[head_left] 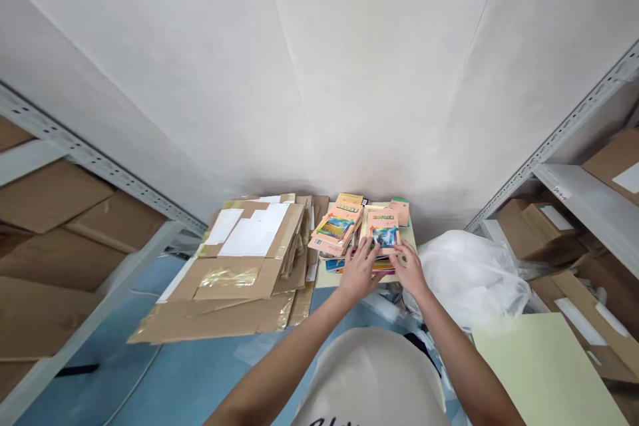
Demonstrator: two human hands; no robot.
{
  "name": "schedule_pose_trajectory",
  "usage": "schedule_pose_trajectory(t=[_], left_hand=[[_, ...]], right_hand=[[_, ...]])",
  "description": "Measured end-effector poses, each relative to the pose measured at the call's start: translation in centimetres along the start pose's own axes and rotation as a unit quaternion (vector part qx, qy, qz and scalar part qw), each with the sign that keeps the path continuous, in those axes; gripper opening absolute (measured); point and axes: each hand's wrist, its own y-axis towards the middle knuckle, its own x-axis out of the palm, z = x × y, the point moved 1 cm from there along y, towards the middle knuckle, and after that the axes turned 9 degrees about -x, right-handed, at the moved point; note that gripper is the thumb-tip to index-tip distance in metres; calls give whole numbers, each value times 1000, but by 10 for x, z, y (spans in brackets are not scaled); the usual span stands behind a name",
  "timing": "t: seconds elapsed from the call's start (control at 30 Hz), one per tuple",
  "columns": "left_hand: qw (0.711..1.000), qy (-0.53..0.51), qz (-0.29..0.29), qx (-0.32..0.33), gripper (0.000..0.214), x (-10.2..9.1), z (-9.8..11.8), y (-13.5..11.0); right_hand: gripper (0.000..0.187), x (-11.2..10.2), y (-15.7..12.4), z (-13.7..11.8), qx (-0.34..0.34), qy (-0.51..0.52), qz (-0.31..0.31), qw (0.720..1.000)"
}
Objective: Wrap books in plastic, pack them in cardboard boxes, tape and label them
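Observation:
Both my hands are at the near edge of a pink booklet (383, 221) with a colourful picture on its cover, lying on top of a small stack. My left hand (359, 271) grips the lower left corner, its fingertips on the cover and its thumb by the near edge. At the lower right corner, my right hand (409, 267) has its fingers closed on the same booklet. Just to the left, a similar booklet (338, 225) lies tilted on another pile. Edges of several more booklets show beneath, partly hidden by my hands.
Flattened cardboard boxes (239, 279) are stacked on the left. A white plastic bag (469, 273) bulges to the right, beyond a pale yellow board (546, 373). Metal shelves with cartons (50, 203) stand on both sides. A pale wall (369, 80) rises behind.

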Motion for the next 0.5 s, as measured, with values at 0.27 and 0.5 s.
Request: schedule_pose_trajectory(t=[0.27, 0.5], left_hand=[[969, -245, -12, 39, 53, 11, 12, -30], [760, -619, -154, -129, 60, 39, 40, -37]], right_hand=[[56, -9, -10, -12, 180, 285, 117, 934], [43, -53, -74, -31, 193, 330, 256, 888]])
